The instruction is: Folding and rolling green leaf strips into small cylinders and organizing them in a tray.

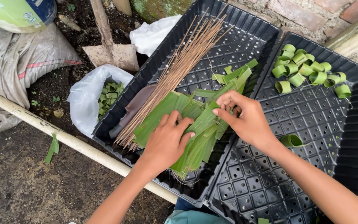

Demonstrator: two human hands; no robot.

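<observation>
Bare soil and a brick wall surround two black perforated plastic trays [311,124]. At frame centre, flat green leaf strips [195,124] lie beside thin brown sticks [179,70]. Left hand [166,141] presses the strips, fingers spread. Right hand [245,118] pinches one strip. Curled leaf rings [307,70] sit upper right; a white bag [88,95] lies left.

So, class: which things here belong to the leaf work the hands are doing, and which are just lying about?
In use: left hand, right hand, leaf strips, thin sticks, leaf rings, black trays.
Lying about: shovel, sack, white pipe.
</observation>
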